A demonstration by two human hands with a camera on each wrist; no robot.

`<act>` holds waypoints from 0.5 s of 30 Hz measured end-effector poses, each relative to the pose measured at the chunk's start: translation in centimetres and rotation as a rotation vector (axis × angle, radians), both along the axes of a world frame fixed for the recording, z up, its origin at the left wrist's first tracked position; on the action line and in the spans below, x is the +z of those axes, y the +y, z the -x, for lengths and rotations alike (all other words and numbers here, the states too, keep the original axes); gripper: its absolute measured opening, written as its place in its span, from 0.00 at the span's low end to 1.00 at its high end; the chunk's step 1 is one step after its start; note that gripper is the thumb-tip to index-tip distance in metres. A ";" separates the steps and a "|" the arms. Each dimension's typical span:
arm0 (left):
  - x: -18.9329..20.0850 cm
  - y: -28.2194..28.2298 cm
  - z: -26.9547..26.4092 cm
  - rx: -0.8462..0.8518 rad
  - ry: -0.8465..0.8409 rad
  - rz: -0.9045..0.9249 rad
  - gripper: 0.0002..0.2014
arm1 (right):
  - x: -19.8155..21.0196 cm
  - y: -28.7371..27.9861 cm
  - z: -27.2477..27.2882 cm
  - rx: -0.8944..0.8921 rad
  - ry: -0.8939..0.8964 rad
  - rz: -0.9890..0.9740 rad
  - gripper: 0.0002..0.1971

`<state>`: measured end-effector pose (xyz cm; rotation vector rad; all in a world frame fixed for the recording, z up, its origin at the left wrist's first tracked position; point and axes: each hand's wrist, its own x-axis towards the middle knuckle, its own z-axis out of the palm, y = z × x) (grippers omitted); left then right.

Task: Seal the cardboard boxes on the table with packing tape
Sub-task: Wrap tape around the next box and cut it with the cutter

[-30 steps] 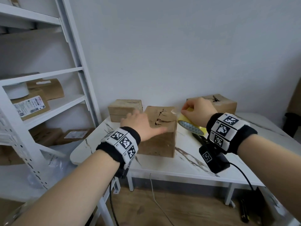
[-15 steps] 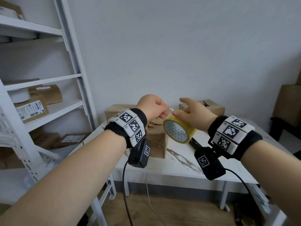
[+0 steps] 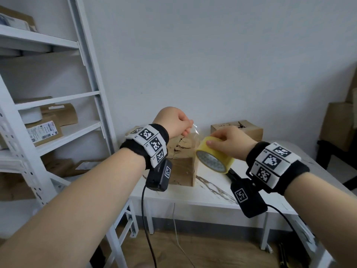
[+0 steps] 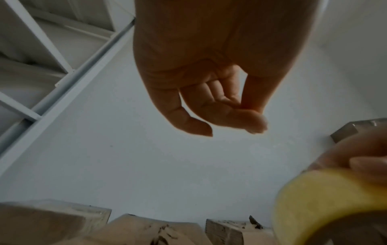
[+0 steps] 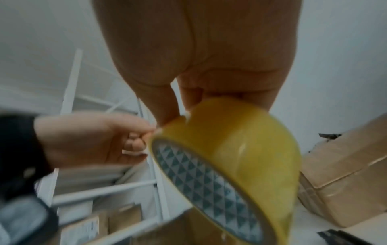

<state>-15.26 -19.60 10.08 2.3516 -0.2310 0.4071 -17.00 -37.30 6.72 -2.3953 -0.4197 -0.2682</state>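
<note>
While the right hand [image 3: 229, 144] grips the yellow tape roll [image 3: 215, 157] from above in the head view, its fingers [image 3: 216, 137] curled over the roll's rim and its thumb on the near side, the left hand [image 3: 174, 122] is raised just left of it. That hand's fingers pinch the clear tape end [image 3: 194, 130], and a short clear strip runs down from the pinch to the roll. Both hands are held above the white desk [image 3: 202, 196]. Below and behind them a torn-topped box [image 3: 183, 165] stands on the desk, a second box [image 3: 236, 128] sits farther back to the right, and a third is mostly hidden behind the left wrist. A white shelf rack [image 3: 90, 78] with parcels stands to the left.

From the left wrist, the left hand [image 4: 209, 82] hangs with fingers [image 4: 253, 122] and thumb brought together at the tips; the tape end between them is too faint to make out here. The roll [image 4: 326, 203] fills the lower right corner, blurred, with the right hand's fingertip on it, and box tops [image 4: 146, 232] line the bottom edge.

From the right wrist, the right hand [image 5: 199, 58] clasps the roll [image 5: 240, 157], whose core shows a triangle pattern. The left hand [image 5: 92, 139] is just beside the roll's rim, fingers clenched in a pinch at the tape edge. A box [image 5: 343, 174] lies to the right.
</note>
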 end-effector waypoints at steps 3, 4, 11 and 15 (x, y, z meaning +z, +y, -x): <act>0.3 0.1 -0.2 0.006 -0.013 0.004 0.10 | 0.0 0.4 -0.5 -0.037 -0.039 0.065 0.15; 0.3 0.2 -0.3 0.011 -0.022 0.027 0.10 | 0.0 0.4 -0.7 -0.058 -0.037 0.099 0.16; 0.6 2.5 -0.9 0.056 -0.027 0.122 0.10 | -0.5 -0.6 -2.0 -0.111 0.059 -0.105 0.27; 0.3 4.9 -1.3 0.081 0.053 0.241 0.08 | 0.4 -0.7 -2.9 -0.087 0.057 -0.289 0.30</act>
